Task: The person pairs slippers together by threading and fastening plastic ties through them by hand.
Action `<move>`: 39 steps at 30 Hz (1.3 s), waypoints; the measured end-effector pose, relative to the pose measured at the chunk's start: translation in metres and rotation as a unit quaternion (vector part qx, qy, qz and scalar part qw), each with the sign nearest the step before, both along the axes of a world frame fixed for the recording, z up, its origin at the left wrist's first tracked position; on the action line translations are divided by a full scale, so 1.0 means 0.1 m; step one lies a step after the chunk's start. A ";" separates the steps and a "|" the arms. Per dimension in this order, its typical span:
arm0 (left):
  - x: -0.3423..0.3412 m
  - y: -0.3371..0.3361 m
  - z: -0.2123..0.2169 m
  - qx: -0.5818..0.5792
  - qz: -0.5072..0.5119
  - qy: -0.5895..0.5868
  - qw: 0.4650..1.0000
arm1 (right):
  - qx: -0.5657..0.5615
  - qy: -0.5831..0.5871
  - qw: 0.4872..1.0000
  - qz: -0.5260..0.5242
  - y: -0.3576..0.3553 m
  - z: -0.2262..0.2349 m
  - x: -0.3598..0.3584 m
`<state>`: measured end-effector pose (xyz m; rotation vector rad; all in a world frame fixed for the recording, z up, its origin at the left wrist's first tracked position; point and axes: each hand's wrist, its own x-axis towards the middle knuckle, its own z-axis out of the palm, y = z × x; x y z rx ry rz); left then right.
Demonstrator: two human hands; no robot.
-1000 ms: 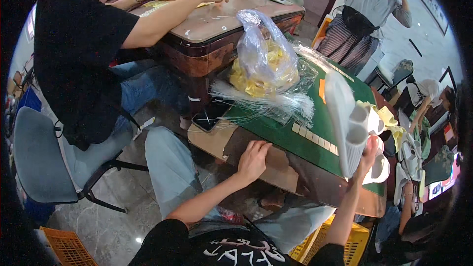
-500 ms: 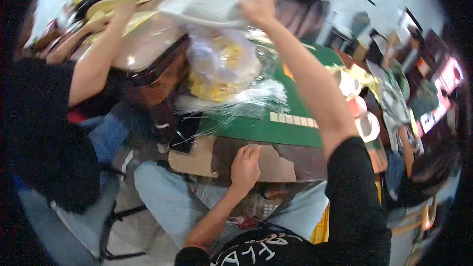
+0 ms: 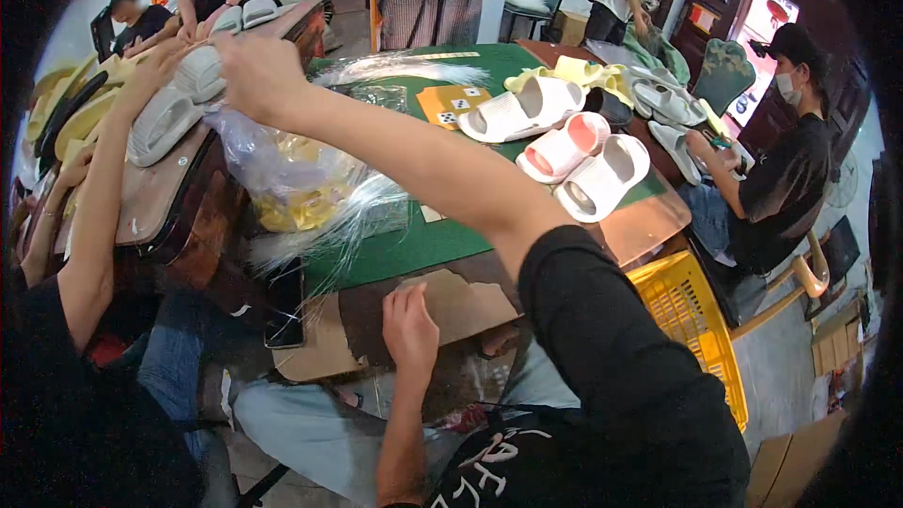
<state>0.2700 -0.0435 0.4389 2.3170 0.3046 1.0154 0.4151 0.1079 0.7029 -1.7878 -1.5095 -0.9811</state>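
My right hand reaches far to the left, its fingers closed at the edge of a light grey slipper. A second grey slipper lies beside it on the neighbouring table. Close by is another person's hand. My left hand is loosely closed over a piece of cardboard at the near table edge, with nothing visible in it. Below my right forearm, a clear plastic bag with yellow contents and a bundle of thin clear strands rest on the green mat.
White slippers stand on the right, one with a pink inside. Yellow slippers pile up at far left. A phone lies at the near left corner. A yellow crate is on my right; several people work around.
The view has swung to the right. My right hand stays at the grey slippers, which now appear farther left and lower. My left hand remains loosely closed near the cardboard.
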 end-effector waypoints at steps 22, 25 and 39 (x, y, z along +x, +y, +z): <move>0.01 -0.13 0.02 0.084 0.028 0.026 0.996 | -0.158 0.319 0.822 -0.445 -4.64 -1.95 1.34; -0.01 -0.18 0.09 0.028 0.017 0.030 0.999 | -0.183 0.335 0.830 -0.407 -4.30 -1.69 0.62; 0.23 -1.32 0.57 0.167 -0.101 0.094 0.976 | 0.060 0.266 0.916 -0.293 -4.19 -1.66 0.53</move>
